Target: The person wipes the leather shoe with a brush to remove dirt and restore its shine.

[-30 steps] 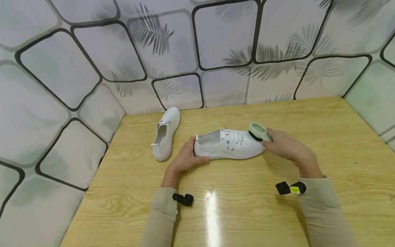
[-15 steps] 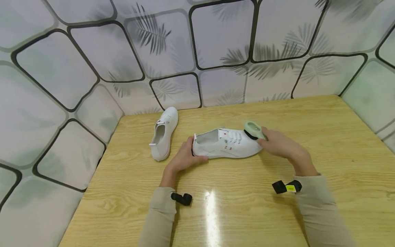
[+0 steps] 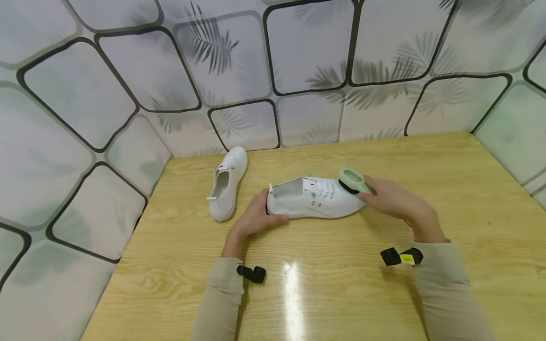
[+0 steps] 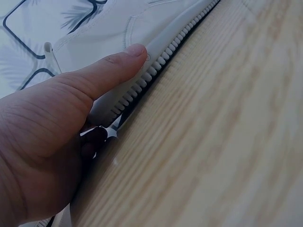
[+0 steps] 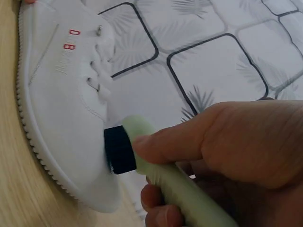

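Observation:
A white lace-up shoe (image 3: 294, 203) with red lettering lies sole-down on the wooden table, its toe pointing right. My left hand (image 3: 256, 215) grips it at the heel; in the left wrist view the thumb (image 4: 116, 66) presses along the side just above the ridged sole. My right hand (image 3: 390, 199) holds a pale green brush (image 3: 352, 179) by its handle. Dark bristles (image 5: 119, 149) touch the top of the toe in the right wrist view, with the thumb lying on the back of the brush head. A second white shoe (image 3: 229, 184) stands to the left, apart from both hands.
The wooden table (image 3: 341, 293) reaches back to a patterned cloth wall (image 3: 311, 47) with leaf prints, which also runs along the left and right sides. Each sleeve cuff bears a black wrist device (image 3: 252, 273).
The brush in my right hand shifts slightly left over the toe, then a little back right. My left hand keeps its hold on the heel, and the second shoe stays put.

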Tool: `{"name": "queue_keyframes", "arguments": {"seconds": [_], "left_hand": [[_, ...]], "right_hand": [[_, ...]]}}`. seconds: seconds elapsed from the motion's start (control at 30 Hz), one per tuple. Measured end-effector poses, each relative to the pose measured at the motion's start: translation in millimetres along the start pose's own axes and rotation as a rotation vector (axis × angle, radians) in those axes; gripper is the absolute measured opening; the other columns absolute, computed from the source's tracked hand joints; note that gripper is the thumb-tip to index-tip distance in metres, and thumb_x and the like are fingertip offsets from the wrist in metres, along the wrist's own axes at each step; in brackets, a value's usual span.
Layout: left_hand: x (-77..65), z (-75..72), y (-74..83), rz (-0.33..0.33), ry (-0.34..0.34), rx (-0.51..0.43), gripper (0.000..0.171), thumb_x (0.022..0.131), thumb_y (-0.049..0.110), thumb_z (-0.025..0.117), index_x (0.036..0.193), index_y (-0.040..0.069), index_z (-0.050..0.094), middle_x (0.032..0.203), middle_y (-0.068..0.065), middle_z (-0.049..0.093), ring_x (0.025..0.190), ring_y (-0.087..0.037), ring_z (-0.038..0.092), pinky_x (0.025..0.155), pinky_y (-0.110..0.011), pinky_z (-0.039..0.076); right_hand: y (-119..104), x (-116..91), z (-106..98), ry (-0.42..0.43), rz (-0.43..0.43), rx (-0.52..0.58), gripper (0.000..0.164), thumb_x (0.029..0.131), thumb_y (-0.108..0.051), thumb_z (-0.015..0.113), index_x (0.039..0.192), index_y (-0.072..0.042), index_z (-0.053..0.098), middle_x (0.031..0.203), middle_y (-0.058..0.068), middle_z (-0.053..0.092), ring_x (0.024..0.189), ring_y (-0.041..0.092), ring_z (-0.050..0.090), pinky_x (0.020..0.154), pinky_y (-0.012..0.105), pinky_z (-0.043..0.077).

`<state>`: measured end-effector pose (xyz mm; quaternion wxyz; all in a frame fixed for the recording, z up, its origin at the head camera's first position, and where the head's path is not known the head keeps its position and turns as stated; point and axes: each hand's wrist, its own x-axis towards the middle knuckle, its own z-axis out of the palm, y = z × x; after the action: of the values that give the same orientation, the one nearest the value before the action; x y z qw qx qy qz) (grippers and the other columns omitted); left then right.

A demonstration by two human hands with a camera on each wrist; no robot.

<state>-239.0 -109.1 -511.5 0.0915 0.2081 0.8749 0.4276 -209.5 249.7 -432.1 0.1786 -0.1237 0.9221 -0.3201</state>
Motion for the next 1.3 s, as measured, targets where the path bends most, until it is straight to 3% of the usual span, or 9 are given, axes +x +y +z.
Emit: {"name": "queue_keyframes", "arguments": {"seconds": [0.17,0.37,0.57,0.8,0.97,1.1,1.17,1.23,1.3], "left_hand": [[1.6,-0.4,2.1,0.008,0.001,-0.002,0.077,0.078,0.035,0.086,0.137,0.010,0.043,0.125,-0.006,0.060,0.108,-0.017,0.056,0.097,-0.036,0.044],[0.9,-0.7,2.3,-0.010,0.006,0.015,0.077,0.078,0.034,0.086,0.137,0.009,0.043,0.124,-0.007,0.060,0.107,-0.018,0.055,0.097,-0.036,0.044],[3.3,1.3,0.7,0.021,-0.007,0.016,0.078,0.078,0.035,0.086,0.138,0.008,0.043,0.125,-0.007,0.061,0.111,-0.017,0.057,0.100,-0.035,0.043],[0.2,-0.9,-1.3,0.001,0.017,-0.005,0.078,0.077,0.033,0.087,0.137,0.008,0.043,0.124,-0.008,0.060,0.108,-0.018,0.057,0.099,-0.037,0.044],[-0.4,-1.0,-1.8,0.004,0.008,0.003,0.078,0.078,0.035,0.086,0.137,0.007,0.043,0.125,-0.008,0.060,0.109,-0.018,0.057,0.099,-0.037,0.044],[0.3,0.3,-1.5,0.007,0.001,0.001,0.078,0.078,0.035,0.085,0.138,0.008,0.043,0.125,-0.008,0.060,0.109,-0.018,0.056,0.098,-0.036,0.044],[0.4,0.6,-1.5,0.006,0.001,-0.001,0.078,0.078,0.035,0.086,0.138,0.008,0.043,0.125,-0.008,0.060,0.109,-0.018,0.056,0.098,-0.036,0.044],[0.2,0.6,-1.7,0.003,0.003,-0.004,0.078,0.078,0.034,0.086,0.138,0.008,0.043,0.124,-0.007,0.060,0.109,-0.018,0.056,0.098,-0.036,0.044],[1.0,1.0,-1.9,0.007,0.002,0.003,0.077,0.078,0.035,0.086,0.137,0.008,0.044,0.124,-0.007,0.061,0.108,-0.018,0.056,0.098,-0.036,0.044]], "right_hand": [[7,-1,-4,0.056,0.009,-0.128,0.068,0.105,-0.021,0.042,0.149,0.019,0.009,0.148,0.044,0.025,0.135,0.057,0.028,0.106,0.067,0.031],[-3,3,4,0.018,-0.046,-0.066,0.071,0.106,-0.028,0.045,0.153,0.012,0.008,0.152,0.038,0.024,0.139,0.052,0.028,0.110,0.064,0.029],[7,-12,-5,-0.004,-0.042,-0.091,0.067,0.105,-0.023,0.046,0.152,0.013,0.015,0.147,0.040,0.033,0.122,0.047,0.046,0.092,0.060,0.043],[-3,3,2,0.001,-0.041,-0.106,0.070,0.107,-0.025,0.043,0.151,0.016,0.007,0.152,0.041,0.021,0.139,0.054,0.025,0.109,0.065,0.028],[-3,-4,0,-0.025,-0.045,-0.087,0.068,0.106,-0.023,0.045,0.152,0.013,0.011,0.150,0.040,0.028,0.126,0.048,0.044,0.095,0.059,0.042],[4,-5,-3,-0.003,0.039,-0.085,0.069,0.106,-0.023,0.041,0.151,0.016,0.006,0.151,0.042,0.022,0.133,0.053,0.035,0.101,0.064,0.037],[3,-2,-1,0.008,0.026,-0.102,0.070,0.106,-0.024,0.041,0.150,0.017,0.006,0.150,0.042,0.024,0.135,0.054,0.032,0.104,0.065,0.034],[0,-1,1,-0.008,0.006,-0.103,0.070,0.107,-0.025,0.042,0.151,0.016,0.007,0.137,0.040,0.043,0.116,0.049,0.053,0.093,0.060,0.045],[-3,-2,3,-0.033,-0.011,-0.085,0.070,0.107,-0.026,0.043,0.152,0.014,0.008,0.116,0.032,0.055,0.086,0.037,0.061,0.073,0.049,0.051]]}}
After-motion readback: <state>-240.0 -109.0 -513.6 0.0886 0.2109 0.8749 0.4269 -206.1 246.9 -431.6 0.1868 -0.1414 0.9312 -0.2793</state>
